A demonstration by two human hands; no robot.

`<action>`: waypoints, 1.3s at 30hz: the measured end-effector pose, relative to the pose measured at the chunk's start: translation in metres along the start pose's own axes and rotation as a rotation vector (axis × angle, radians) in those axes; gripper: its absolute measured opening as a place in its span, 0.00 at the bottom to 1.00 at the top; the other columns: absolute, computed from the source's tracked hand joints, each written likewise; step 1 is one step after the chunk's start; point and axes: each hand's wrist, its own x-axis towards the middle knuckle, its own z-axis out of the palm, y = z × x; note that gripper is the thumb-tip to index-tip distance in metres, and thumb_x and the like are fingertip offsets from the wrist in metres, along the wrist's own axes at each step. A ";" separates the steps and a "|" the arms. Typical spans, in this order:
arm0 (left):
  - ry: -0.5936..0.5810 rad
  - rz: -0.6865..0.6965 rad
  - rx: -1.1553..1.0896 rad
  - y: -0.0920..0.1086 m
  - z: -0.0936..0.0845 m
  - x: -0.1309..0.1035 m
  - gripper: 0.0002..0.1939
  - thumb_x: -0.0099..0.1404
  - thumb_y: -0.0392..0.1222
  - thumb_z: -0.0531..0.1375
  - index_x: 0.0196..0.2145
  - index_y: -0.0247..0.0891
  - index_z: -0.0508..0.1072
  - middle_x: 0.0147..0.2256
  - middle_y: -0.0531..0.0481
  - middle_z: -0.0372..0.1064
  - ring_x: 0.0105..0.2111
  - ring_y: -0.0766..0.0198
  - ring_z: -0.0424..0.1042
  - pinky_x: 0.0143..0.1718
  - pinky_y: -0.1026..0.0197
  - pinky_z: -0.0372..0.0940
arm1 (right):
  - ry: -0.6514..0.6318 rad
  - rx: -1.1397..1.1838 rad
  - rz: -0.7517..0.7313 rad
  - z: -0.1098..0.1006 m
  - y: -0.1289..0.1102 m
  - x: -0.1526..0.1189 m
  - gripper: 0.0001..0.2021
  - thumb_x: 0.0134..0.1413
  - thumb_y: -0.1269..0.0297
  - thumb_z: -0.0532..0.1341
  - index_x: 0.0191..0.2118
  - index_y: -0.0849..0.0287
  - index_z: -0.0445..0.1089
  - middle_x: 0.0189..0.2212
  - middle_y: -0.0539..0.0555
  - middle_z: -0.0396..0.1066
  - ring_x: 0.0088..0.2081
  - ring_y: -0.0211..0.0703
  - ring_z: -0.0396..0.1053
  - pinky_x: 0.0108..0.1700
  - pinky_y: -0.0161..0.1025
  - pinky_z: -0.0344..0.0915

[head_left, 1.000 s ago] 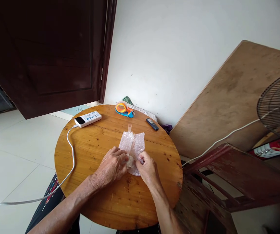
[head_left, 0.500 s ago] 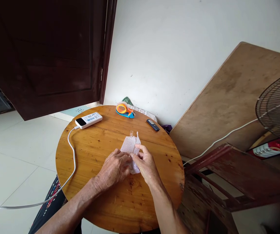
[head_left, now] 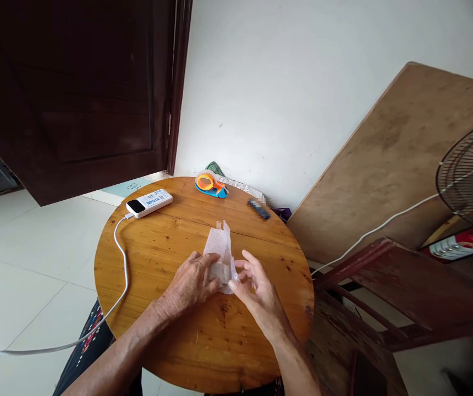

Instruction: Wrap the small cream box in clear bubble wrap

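"While looking down at the round wooden desk (head_left: 220, 346), see the left grip (head_left: 193, 278) laid over the left side of the bubble wrap (head_left: 219, 245), with forefinger and thumb apart."

"Unclenched, then. And on the right?"

"Find the right grip (head_left: 261, 294) loose too, fingers curved and parted from the thumb, at the near right edge of the wrap. Cannot tell how firmly touching."

"Where to place the wrap itself?"

"Around the middle of the desk, between both grips, with a raised fold along the right side. Notice a pale patch through the near part, too blurred to name, and a short clear strip (head_left: 219, 225) jutting from the far end."

"And farther out on the desk?"

"At far left, see a white device (head_left: 149, 203) with a black face, plugged into a white cable (head_left: 125, 258) running off past the near left edge. At the far edge, spot an orange and blue tape dispenser (head_left: 210, 185); to the right of that, a small dark object (head_left: 258, 209), too pixelated to name."

"Anything beyond?"

"Look far left for a dark door (head_left: 96, 93), and right for a leaning board (head_left: 385, 159), a fan cage (head_left: 471, 170) and a reddish wooden chair (head_left: 418, 291)."
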 end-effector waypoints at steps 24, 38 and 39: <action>0.022 0.104 0.044 0.007 0.000 0.003 0.12 0.61 0.33 0.59 0.41 0.40 0.78 0.46 0.45 0.76 0.43 0.55 0.71 0.47 0.53 0.68 | 0.136 -0.287 -0.158 0.038 -0.021 -0.008 0.11 0.60 0.62 0.55 0.33 0.56 0.73 0.29 0.53 0.75 0.30 0.42 0.70 0.35 0.36 0.65; 0.073 -0.233 -0.394 0.004 -0.002 -0.001 0.16 0.61 0.44 0.60 0.46 0.37 0.72 0.37 0.48 0.66 0.31 0.65 0.69 0.30 0.62 0.67 | -0.012 -0.813 -0.451 0.041 -0.022 -0.033 0.16 0.61 0.73 0.52 0.49 0.58 0.73 0.38 0.59 0.72 0.35 0.47 0.70 0.37 0.41 0.67; 0.087 -0.231 -0.376 0.004 0.000 0.000 0.16 0.60 0.44 0.61 0.46 0.37 0.72 0.37 0.49 0.66 0.31 0.65 0.69 0.31 0.62 0.67 | -0.001 -0.853 -0.468 0.041 -0.022 -0.036 0.17 0.60 0.74 0.52 0.51 0.59 0.72 0.39 0.60 0.73 0.36 0.49 0.71 0.38 0.43 0.68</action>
